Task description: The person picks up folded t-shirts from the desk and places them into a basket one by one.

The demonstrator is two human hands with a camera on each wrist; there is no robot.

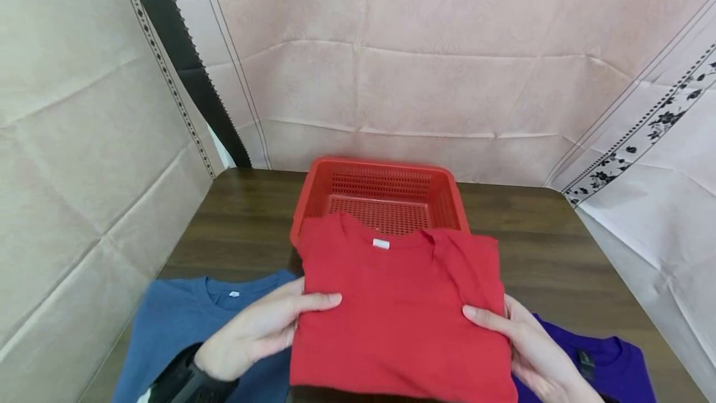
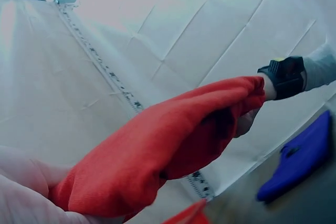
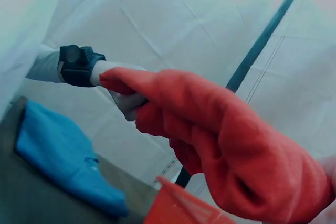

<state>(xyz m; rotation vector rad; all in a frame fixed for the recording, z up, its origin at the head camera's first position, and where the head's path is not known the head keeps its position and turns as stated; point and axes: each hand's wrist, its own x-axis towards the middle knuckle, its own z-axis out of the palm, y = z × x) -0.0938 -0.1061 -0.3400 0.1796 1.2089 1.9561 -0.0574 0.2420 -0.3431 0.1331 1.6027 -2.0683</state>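
Note:
A folded red T-shirt (image 1: 397, 316) with a white neck label is held up between both hands, its collar overlapping the front of the red basket (image 1: 380, 210) in the head view. My left hand (image 1: 263, 322) grips the shirt's left side, thumb on the front and the other fingers hidden behind. On the opposite side my right hand (image 1: 526, 341) pinches it the same way. Both wrist views show the red cloth (image 2: 152, 145) sagging in folds between the hands, clear of the table.
A folded blue T-shirt (image 1: 173, 322) lies on the dark wooden table (image 1: 252, 222) at the left. To the right lies a folded purple T-shirt (image 1: 610, 359). Pale patterned cloth (image 1: 447, 92) hangs as walls behind and on both sides of the table.

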